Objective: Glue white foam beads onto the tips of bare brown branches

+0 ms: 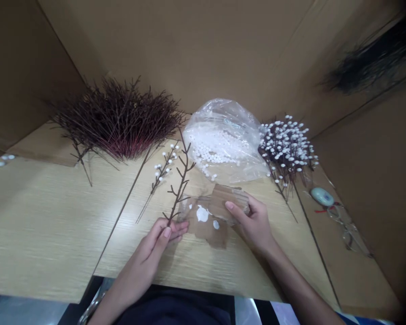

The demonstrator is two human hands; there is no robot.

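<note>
Between thumb and fingers, my left hand [159, 237] pinches the lower end of a bare brown artificial twig [181, 185], which stands tilted upward. My right hand [255, 221] grips a small piece of corrugated cardboard [225, 201]. Below it lies a flat cardboard scrap [214, 237] with blobs of white glue [202, 214] on it. Left of the held twig, a twig with white berries [164, 167] lies on the table. A clear plastic bag [223, 122] of small white balls [213, 146] sits beyond my hands, some balls spilling at its opening.
A large heap of bare brown twigs [122, 117] is at the back left. White-berried twigs [287, 146] are piled at the right. Beyond them lie a pale green oval object [322, 197] and eyeglasses [348, 228]. Tall cardboard walls [203, 54] enclose the table. Several white balls [5, 157] sit far left.
</note>
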